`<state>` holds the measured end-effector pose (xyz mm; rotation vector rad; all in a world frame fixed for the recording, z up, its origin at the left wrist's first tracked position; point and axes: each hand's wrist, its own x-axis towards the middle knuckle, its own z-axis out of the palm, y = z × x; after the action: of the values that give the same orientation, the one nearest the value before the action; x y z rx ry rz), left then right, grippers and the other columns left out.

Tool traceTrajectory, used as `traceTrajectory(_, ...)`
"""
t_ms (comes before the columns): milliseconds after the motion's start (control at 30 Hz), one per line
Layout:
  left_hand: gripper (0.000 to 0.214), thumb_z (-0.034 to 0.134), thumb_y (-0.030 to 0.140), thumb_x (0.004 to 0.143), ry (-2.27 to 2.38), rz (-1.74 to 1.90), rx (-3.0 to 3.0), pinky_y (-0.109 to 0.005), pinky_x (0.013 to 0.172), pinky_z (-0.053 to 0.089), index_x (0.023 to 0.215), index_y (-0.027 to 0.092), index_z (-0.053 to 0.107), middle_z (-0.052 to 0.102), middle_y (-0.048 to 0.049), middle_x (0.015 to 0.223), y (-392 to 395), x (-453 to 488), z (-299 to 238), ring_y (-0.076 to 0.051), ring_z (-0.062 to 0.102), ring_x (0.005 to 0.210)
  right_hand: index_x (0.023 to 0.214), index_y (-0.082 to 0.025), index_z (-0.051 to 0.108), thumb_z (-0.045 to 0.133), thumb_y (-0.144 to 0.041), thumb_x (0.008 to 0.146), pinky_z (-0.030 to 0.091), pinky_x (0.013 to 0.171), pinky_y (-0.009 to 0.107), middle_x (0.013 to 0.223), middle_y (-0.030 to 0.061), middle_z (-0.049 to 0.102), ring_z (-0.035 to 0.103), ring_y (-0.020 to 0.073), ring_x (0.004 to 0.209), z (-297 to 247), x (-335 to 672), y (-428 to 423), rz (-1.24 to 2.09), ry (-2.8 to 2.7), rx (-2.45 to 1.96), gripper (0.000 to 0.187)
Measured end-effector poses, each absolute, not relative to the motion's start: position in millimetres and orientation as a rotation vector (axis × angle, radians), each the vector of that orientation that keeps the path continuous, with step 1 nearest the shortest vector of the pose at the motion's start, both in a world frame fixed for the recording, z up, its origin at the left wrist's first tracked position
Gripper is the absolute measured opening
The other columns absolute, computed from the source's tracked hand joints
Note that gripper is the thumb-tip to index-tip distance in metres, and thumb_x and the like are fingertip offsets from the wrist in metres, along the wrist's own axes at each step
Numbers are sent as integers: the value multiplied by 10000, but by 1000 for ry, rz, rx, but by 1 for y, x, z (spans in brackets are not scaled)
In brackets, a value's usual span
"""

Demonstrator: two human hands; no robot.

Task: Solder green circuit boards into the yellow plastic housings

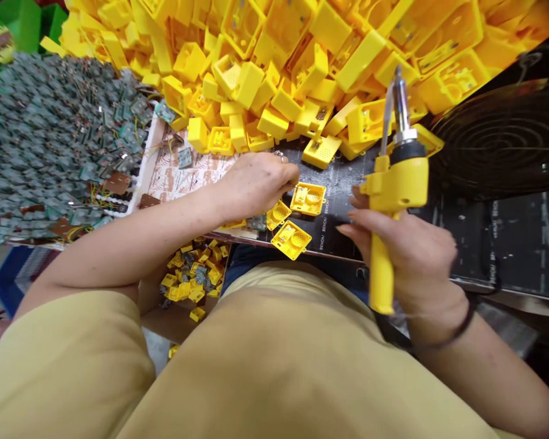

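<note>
My right hand (405, 253) is wrapped around the handle of a yellow soldering gun (398, 183), its metal tip and thin feed tube pointing up and away from me. My left hand (260, 183) is closed in a pinch just above the upper left corner of a small yellow plastic housing (315, 200); whatever the fingertips hold is hidden. Nearer the bench's front edge lies a second open housing (291, 239), showing a round speaker grille. Between them and the left hand sits another housing (280, 213), partly covered. A small circuit board (257, 223) lies below my left wrist.
Yellow housings (247, 82) are heaped across the back of the black bench (333, 231). Many wired circuit boards (64, 140) are piled at the left. Below the bench edge, a cardboard box (174, 317) holds more yellow parts and boards. A dark round coil (498, 140) is at the right.
</note>
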<state>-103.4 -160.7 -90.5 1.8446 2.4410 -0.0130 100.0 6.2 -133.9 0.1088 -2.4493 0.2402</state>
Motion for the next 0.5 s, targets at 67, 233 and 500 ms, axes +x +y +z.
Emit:
traceTrajectory(67, 303, 454, 249, 999, 2439, 70, 1848, -313, 716, 481, 1013, 186, 750, 752, -58, 921, -163, -105, -93, -208, 709, 866, 1185, -214, 559, 679, -399, 980, 545, 734, 269, 881, 17, 694, 689, 163, 774, -144, 81, 3, 231, -2420, 178, 301)
traceTrajectory(233, 225, 545, 266, 975, 2364, 310, 1925, -384, 898, 497, 960, 223, 765, 755, -28, 991, -169, -108, -101, -206, 696, 952, 1199, -205, 558, 581, -349, 1041, 565, 799, 301, 886, 19, 670, 646, 162, 758, -157, 59, -2, 164, -2395, 238, 215)
traceTrajectory(500, 173, 569, 204, 928, 2396, 387, 1886, -458, 1052, 450, 906, 215, 741, 727, -15, 840, -161, -104, -107, -205, 660, 915, 1253, -190, 566, 647, -388, 1004, 527, 741, 288, 862, 38, 676, 648, 180, 766, -147, 66, 1, 161, -2380, 141, 328)
